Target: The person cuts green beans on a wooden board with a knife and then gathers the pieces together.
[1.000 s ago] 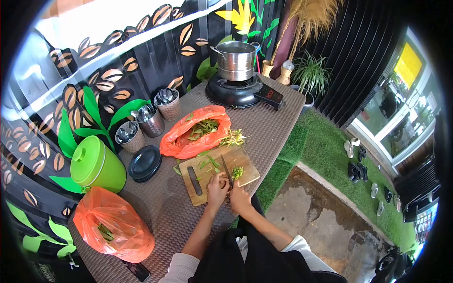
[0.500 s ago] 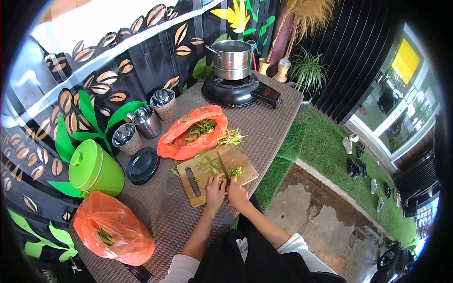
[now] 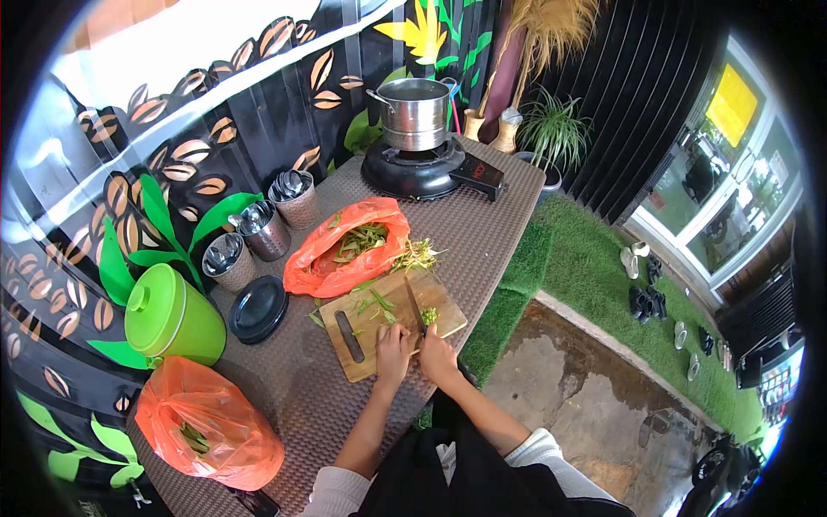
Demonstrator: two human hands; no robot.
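On the wooden cutting board [image 3: 366, 355], my right hand [image 3: 438, 356] is closed around a knife [image 3: 414, 302], its blade pointing away from me. My left hand [image 3: 394, 349] lies just left of it with curled fingers pressed on the board; what they hold is too small to make out. Chopped green pieces [image 3: 430, 316] form a small pile right of the blade, and loose green leaves [image 3: 376, 303] lie to its left. Beyond the board sits an open orange bag [image 3: 301, 274] with greens inside, and trimmed stalks [image 3: 418, 255] lie beside it.
A steel pot [image 3: 414, 121] stands on a black stove [image 3: 405, 174] at the table's far end. Along the left are cutlery cups [image 3: 295, 207], dark stacked plates [image 3: 258, 310], a green lidded container [image 3: 177, 319] and a tied orange bag [image 3: 211, 422]. Shoes [image 3: 648, 303] lie on the grass mat.
The view has shifted slightly. My right hand and the knife have moved a little to the right relative to my left hand, and the gap between the hands looks wider.
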